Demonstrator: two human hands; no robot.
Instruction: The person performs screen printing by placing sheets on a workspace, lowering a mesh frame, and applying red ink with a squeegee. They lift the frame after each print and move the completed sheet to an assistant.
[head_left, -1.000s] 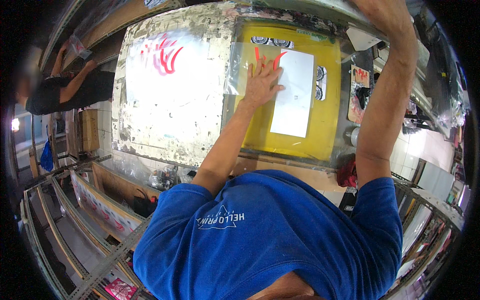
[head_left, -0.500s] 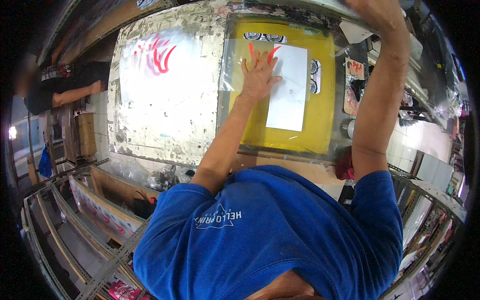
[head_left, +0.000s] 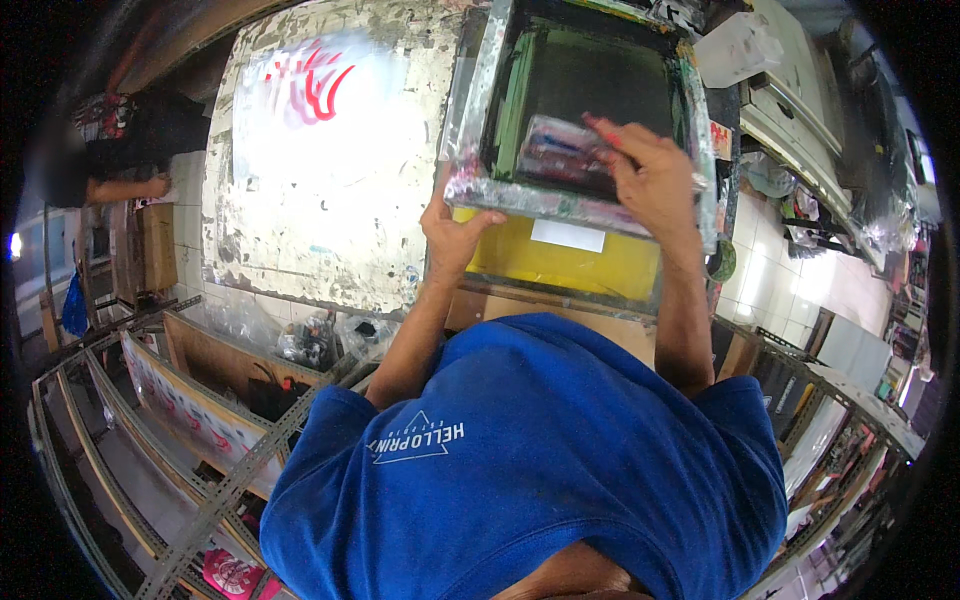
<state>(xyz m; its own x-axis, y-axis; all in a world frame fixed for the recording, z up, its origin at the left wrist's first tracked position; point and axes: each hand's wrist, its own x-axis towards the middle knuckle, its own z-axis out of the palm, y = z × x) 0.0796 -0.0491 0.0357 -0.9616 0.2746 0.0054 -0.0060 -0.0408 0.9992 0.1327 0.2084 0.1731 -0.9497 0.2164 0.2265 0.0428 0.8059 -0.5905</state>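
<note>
A screen-printing frame with a dark mesh lies over the yellow board. At its near left corner, my left hand grips the frame, with the thumb along the near side and the fingers up the left edge. My right hand is closed on the right end of a squeegee, which is over the mesh and blurred by motion. Red ink marks its fingers. Below the frame's near edge shows the end of a white paper sheet; the frame hides the rest.
To the left, a paint-worn white board carries a sheet with red strokes. Another person stands at the far left. Metal shelving is at the lower left, and a translucent container stands at the back right.
The frame has come down over the yellow board and paper. My left hand moved off the paper to the frame's corner; my right hand came down from the upper right and now holds the squeegee.
</note>
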